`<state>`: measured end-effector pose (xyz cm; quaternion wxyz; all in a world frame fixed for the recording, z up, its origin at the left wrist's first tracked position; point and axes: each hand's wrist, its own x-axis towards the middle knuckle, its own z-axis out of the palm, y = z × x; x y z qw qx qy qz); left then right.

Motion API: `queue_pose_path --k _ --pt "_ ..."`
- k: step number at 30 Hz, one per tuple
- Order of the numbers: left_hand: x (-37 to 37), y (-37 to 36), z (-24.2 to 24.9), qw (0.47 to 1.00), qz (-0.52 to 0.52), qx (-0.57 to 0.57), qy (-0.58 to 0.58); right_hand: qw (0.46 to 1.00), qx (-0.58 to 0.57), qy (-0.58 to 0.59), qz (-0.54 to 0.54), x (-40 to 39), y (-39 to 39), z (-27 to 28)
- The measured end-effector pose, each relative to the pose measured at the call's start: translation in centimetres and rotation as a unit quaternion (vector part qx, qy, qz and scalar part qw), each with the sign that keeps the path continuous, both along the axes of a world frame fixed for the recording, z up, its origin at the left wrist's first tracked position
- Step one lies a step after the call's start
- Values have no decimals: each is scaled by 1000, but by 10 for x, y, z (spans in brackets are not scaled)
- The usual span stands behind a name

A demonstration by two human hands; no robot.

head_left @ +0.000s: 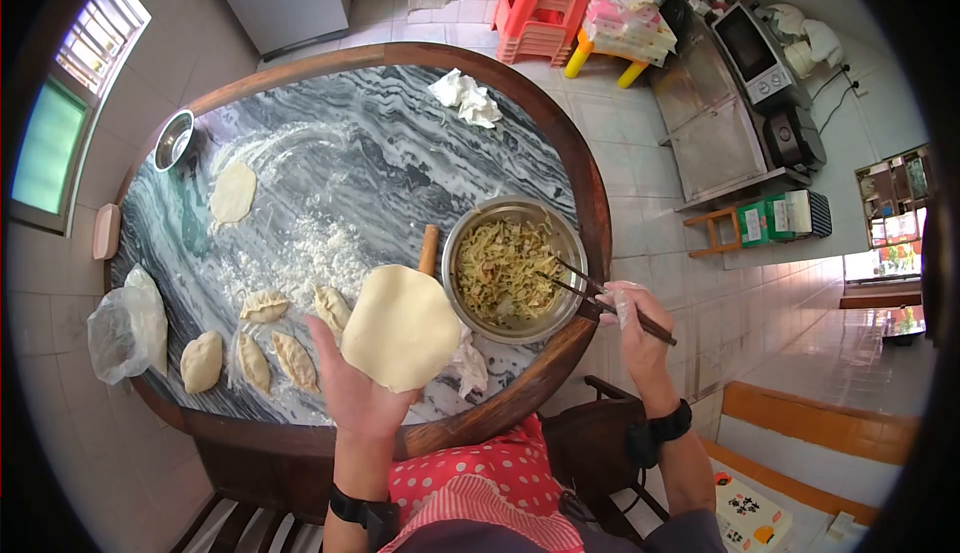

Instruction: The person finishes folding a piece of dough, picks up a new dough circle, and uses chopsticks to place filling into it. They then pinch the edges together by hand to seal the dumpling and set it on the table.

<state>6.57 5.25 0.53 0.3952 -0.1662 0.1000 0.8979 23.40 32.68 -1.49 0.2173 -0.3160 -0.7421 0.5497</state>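
Note:
A round, flat dough wrapper (402,329) lies across the palm of my left hand (362,388). The thumb points up at its left edge, while the fingers under the dough are hidden. My right hand (634,315), closed, grips a pair of dark chopsticks (655,329). Their tips reach into shredded filling (508,268) in a metal bowl (577,243). Behind the wrapper, a wooden rolling pin (429,250) is partly covered. Several folded dumplings, such as one dumpling (295,361), sit left of my left hand.
The marble table (400,173) has flour (300,253) on it, another wrapper (233,193), a dough lump (202,361) and a small metal bowl (175,141). Crumpled tissue (466,98) is at the far edge, a plastic bag (130,328) at the left. Red stools (543,8) stand beyond.

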Motion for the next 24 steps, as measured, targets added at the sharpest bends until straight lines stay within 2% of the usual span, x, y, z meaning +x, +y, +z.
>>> queue_pose_path --k 1,3,4,9,12,14,15,17,24 --pt "1 4 0 1000 -5 8 -12 1000 -1 0 1 2 3 -3" --pt "2 8 -2 1000 -9 14 -25 992 -121 -6 -28 8 7 -7" --pt "2 9 -3 999 -9 12 -35 990 -138 0 -15 14 7 -10" --pt "3 16 -10 999 -4 -15 -43 998 -62 -18 7 22 2 -22" --pt "3 20 -11 998 3 -19 -57 998 -39 55 6 24 9 -46" --pt "2 22 -9 998 -5 -28 -64 997 -29 55 -50 20 14 -54" --pt "3 23 -9 998 0 -29 -62 997 -31 56 -45 17 15 -57" --pt "2 25 -9 997 -5 -54 -49 983 -125 91 -101 11 14 -64" --pt "1 33 -7 997 -13 -60 -45 966 -195 135 -106 -2 12 -80"
